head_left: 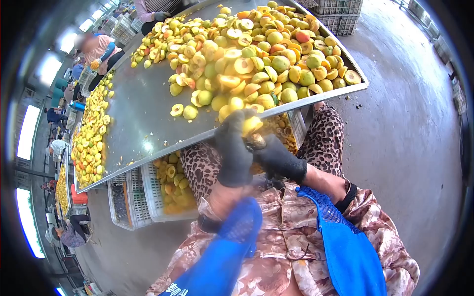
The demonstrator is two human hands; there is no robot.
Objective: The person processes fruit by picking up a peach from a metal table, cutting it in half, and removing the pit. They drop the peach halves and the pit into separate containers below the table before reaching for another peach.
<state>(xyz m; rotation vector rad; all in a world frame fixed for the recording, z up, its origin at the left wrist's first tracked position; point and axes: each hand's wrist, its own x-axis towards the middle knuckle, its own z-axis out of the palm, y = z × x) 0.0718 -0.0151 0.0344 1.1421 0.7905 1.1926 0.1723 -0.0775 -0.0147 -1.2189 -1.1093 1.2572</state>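
Note:
My left hand [234, 148], in a dark glove with a blue sleeve cover, is closed around a yellow peach [252, 125] just below the edge of the steel table [143, 108]. My right hand [279, 159], also in a dark glove, is closed and pressed against the peach from the right. A small dark object [256, 142] sits between the two hands; I cannot tell what it is. A big heap of halved and whole peaches [256, 54] lies on the table just beyond my hands.
White plastic crates [148, 190] with peach pieces stand under the table beside my leopard-print legs. A second table with peaches [89, 133] runs along the left, with other people working at it. Stacked crates [338, 15] stand on the concrete floor at the top right.

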